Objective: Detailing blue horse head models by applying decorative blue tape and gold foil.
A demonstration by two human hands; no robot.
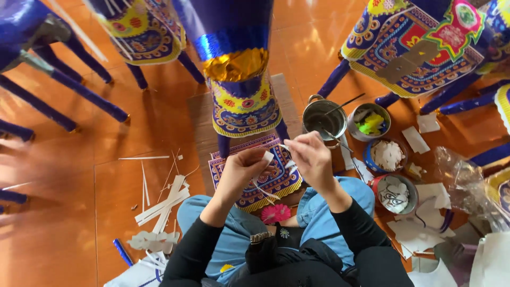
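Note:
My left hand (241, 170) pinches a small white paper piece (265, 159) above my knees. My right hand (309, 157) is close beside it, its fingertips closed on a thin white strip (285, 147). Both hands hover over a flat patterned paper panel (271, 178), purple with yellow fringe, that lies on the floor in front of me. Just beyond it stands a tall blue paper figure (240, 69) with gold foil and patterned bands.
A metal pot (323, 118) with a stick stands right of the figure. Small bowls of paper cutouts (388, 155) and loose white paper pieces (419, 234) lie at right. White paper strips (162, 204) lie at left. More blue paper figures (414, 48) stand around on the orange floor.

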